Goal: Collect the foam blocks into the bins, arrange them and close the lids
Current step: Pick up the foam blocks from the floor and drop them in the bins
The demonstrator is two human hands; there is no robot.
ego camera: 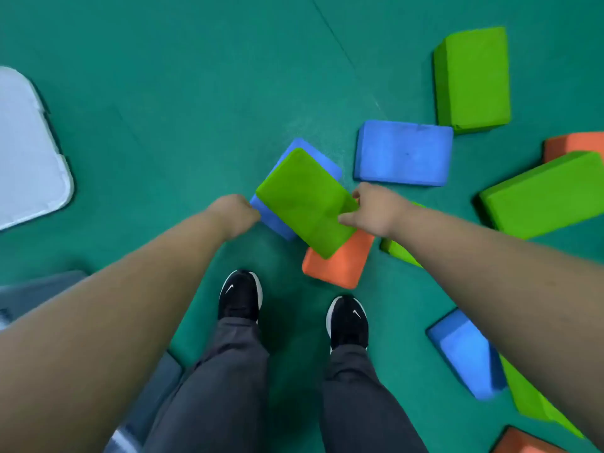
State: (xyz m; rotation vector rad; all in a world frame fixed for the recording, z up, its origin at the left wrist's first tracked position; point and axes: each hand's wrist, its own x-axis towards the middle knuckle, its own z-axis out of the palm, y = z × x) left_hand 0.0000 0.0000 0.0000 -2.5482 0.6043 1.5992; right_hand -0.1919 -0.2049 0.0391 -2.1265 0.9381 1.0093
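Both arms reach down to a stack of two blocks. The left hand [235,214] has its fingers curled round the near left corner of the blue block [276,223], gripping it (the fingertips themselves are hidden behind the knuckles). The right hand [376,209] grips the green block [304,201], thumb pressed on its top face and the other fingers hooked over its right edge. The green block lies flat on the blue block, turned a little askew, between the two sets of fingers.

Just below the right thumb an orange block [340,263] lies on the green floor [179,93], its upper end tucked under the green block. Under the right wrist a green piece [397,250] shows only in part. Just beyond the right fingers lies a second blue block [403,153], apart from the stack. Farther out past those fingers a tall green block [474,80] stands, touching the second blue block's far right corner. Well to the right of the right hand lies a long green block [542,194], with an orange one [575,143] behind it at the frame's edge.

Below the right forearm are a third blue block [464,354], another green block [529,400] and an orange corner [523,444].

Well to the left of the left fingers a white lid [29,152] lies flat. By the left elbow, a grey bin [42,286] is blurred. Two black shoes [240,295] stand on the floor below the hands.
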